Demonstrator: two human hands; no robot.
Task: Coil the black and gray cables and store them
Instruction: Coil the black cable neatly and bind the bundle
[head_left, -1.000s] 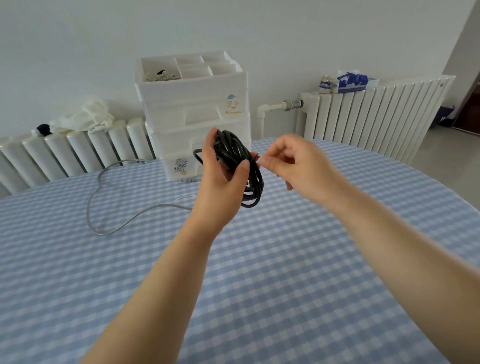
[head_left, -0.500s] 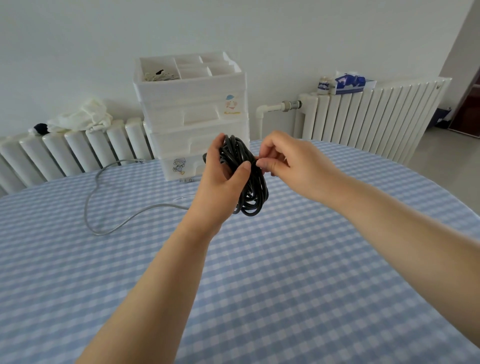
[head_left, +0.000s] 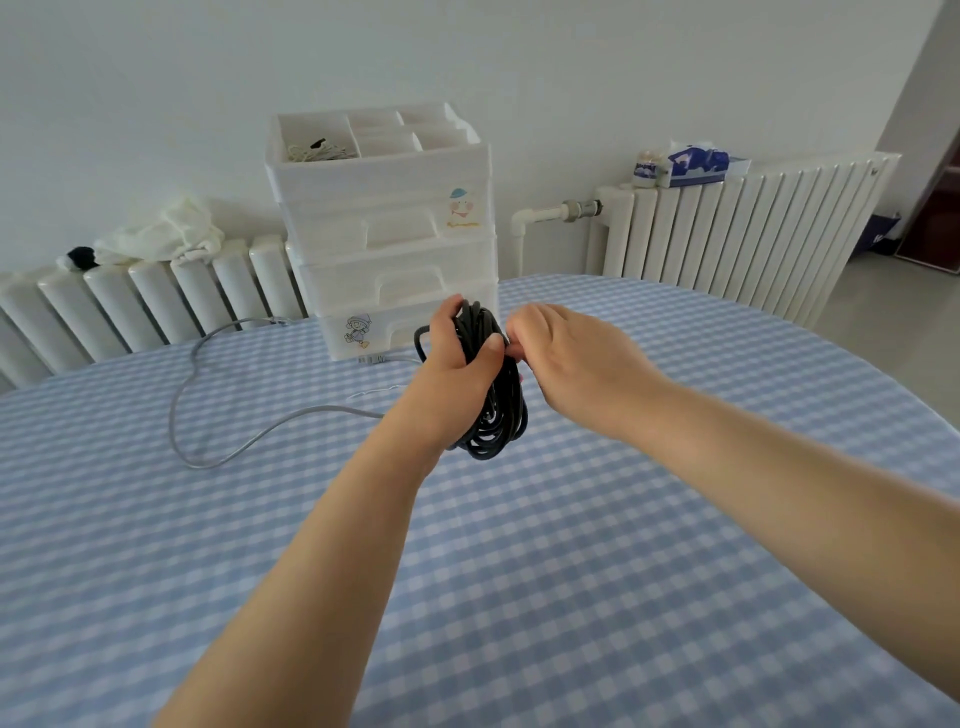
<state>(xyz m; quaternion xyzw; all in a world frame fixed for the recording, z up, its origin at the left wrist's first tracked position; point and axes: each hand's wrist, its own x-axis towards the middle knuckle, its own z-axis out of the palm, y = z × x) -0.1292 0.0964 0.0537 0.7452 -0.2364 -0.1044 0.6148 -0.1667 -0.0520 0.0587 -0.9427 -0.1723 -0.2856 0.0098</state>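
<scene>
In the head view, the left hand (head_left: 457, 371) is gripping the coiled black cable (head_left: 496, 410) at frame centre, thumb and fingers wrapped round the bundle. The coil's long axis is running roughly top to bottom, its lower loops hanging below the palm. The right hand (head_left: 566, 358) is touching the coil's upper right edge with curled fingers, seemingly pinching a strand or the cable's end; the fingertips are hidden, so this is a judgement. The white drawer unit (head_left: 387, 234), probably where the coil is going, is standing directly behind the hands, its nearest drawer appearing closed. The gray cable (head_left: 249, 436) is lying uncoiled on the checked tablecloth (head_left: 519, 597) at left of centre, nearer the left hand.
</scene>
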